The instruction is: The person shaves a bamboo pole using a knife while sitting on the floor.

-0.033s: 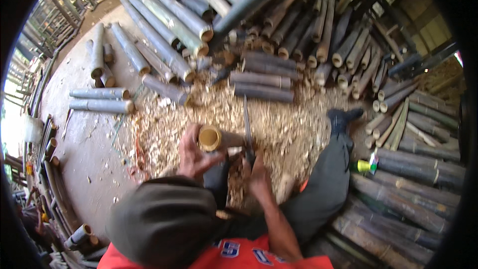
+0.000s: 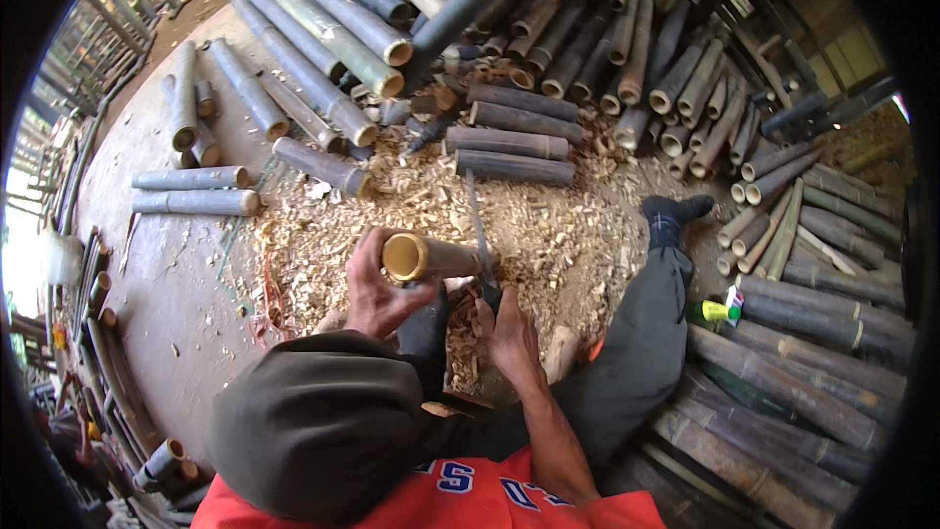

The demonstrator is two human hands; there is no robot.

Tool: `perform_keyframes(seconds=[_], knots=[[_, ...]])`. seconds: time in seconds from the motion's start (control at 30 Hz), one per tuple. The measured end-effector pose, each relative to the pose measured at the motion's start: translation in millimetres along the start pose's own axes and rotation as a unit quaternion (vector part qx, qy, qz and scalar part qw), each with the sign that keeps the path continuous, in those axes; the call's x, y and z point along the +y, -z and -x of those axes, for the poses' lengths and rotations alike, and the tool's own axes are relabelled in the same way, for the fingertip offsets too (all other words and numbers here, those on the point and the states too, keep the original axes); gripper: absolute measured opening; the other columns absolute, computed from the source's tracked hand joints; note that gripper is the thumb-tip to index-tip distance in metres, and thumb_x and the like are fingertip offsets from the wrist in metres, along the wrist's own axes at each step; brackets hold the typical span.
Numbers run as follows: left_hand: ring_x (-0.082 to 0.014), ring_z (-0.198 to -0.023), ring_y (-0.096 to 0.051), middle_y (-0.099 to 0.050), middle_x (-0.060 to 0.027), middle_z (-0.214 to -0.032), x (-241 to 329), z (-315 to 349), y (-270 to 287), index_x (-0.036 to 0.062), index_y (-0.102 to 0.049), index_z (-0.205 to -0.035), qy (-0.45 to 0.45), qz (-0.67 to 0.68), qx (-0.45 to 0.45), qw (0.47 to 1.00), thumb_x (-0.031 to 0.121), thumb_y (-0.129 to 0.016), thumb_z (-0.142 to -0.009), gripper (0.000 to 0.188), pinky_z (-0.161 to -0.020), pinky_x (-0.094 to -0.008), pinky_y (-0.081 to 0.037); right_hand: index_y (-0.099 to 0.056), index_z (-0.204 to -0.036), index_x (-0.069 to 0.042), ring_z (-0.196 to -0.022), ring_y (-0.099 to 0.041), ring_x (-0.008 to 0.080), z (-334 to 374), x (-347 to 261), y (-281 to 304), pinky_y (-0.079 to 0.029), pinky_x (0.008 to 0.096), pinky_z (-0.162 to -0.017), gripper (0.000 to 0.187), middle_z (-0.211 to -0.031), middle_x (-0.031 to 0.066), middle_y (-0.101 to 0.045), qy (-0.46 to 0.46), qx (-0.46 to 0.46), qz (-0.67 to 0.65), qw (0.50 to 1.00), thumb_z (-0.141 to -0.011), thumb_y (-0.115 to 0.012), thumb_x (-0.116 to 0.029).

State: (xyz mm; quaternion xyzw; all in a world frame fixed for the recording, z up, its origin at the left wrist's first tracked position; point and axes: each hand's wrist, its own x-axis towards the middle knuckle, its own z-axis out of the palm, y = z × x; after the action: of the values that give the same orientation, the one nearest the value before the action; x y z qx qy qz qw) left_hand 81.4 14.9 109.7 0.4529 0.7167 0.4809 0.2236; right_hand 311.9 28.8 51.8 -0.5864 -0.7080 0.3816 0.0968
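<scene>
A short bamboo tube (image 2: 438, 258) lies nearly level in front of me, its open pale end turned to the left. My left hand (image 2: 372, 284) is closed around that open end, thumb below it. In my right hand (image 2: 511, 330) is the dark handle of a long-bladed knife (image 2: 477, 219), its blade pointing away from me. The blade crosses the tube's right end; whether it cuts into the surface I cannot tell. A dark boot or covered leg (image 2: 424, 338) shows just below the tube.
Pale wood chips (image 2: 333, 235) cover the ground around. Several cut bamboo tubes (image 2: 514, 167) lie just beyond the knife tip, with larger stacks (image 2: 685, 88) behind and to the right. My outstretched leg (image 2: 641, 323) is at right, near a yellow-green bottle (image 2: 718, 311).
The view has shifted slightly and become sharper. Both hands keep their hold on the tube and the knife, with little visible movement.
</scene>
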Motion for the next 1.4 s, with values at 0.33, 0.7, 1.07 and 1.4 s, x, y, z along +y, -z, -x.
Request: perform_keyframes(seconds=[0.33, 0.7, 1.07, 1.4], knots=[[-0.0304, -0.088, -0.067, -0.065, -0.0121, -0.095, 17, 3, -2, 0.0056, -0.067, -0.103, -0.022, -0.007, 0.026, 0.999, 0.017, -0.089, -0.062, 0.048, -0.08, -0.042, -0.054, -0.049, -0.126, 0.005, -0.069, -0.07, 0.0394, -1, -32, 29, -0.056, 0.043, -0.062, 0.039, -0.082, 0.0221, -0.07, 0.277, 0.216, -0.153, 0.924, -0.1, -0.066, -0.02], [-0.0296, -0.083, -0.066, -0.064, -0.012, -0.091, 3, 3, 10, 0.0042, -0.062, -0.098, -0.022, -0.048, 0.028, 0.998, 0.017, -0.088, -0.063, 0.046, -0.076, -0.0413, -0.054, -0.05, -0.122, -0.001, -0.072, -0.069, 0.0456, 8, -86, 69, -0.051, 0.0523, -0.058, 0.031, -0.082, 0.0246, -0.068, 0.178, 0.087, -0.148, 0.969, -0.101, -0.064, -0.019], [-0.0264, -0.087, -0.067, -0.064, -0.0113, -0.095, -5, -1, 8, 0.0034, -0.062, -0.103, -0.037, -0.047, 0.019, 0.998, 0.015, -0.088, -0.063, 0.049, -0.08, -0.0402, -0.054, -0.049, -0.124, 0.004, -0.069, -0.067, 0.0476, -12, -53, 37, -0.051, 0.0522, -0.055, 0.04, -0.074, 0.0286, -0.066, 0.106, 0.043, -0.054, 0.992, -0.103, -0.06, -0.029], [-0.0244, -0.094, -0.064, -0.062, -0.0105, -0.1, 1, -4, 14, 0.0054, -0.062, -0.109, -0.033, -0.072, -0.005, 0.997, 0.013, -0.081, -0.065, 0.048, -0.086, -0.0393, -0.053, -0.05, -0.119, 0.006, -0.089, -0.067, 0.0522, -37, 27, -13, -0.053, 0.0588, -0.077, 0.048, -0.092, 0.0331, -0.068, -0.016, -0.01, 0.023, 1.0, -0.104, -0.055, -0.039]])
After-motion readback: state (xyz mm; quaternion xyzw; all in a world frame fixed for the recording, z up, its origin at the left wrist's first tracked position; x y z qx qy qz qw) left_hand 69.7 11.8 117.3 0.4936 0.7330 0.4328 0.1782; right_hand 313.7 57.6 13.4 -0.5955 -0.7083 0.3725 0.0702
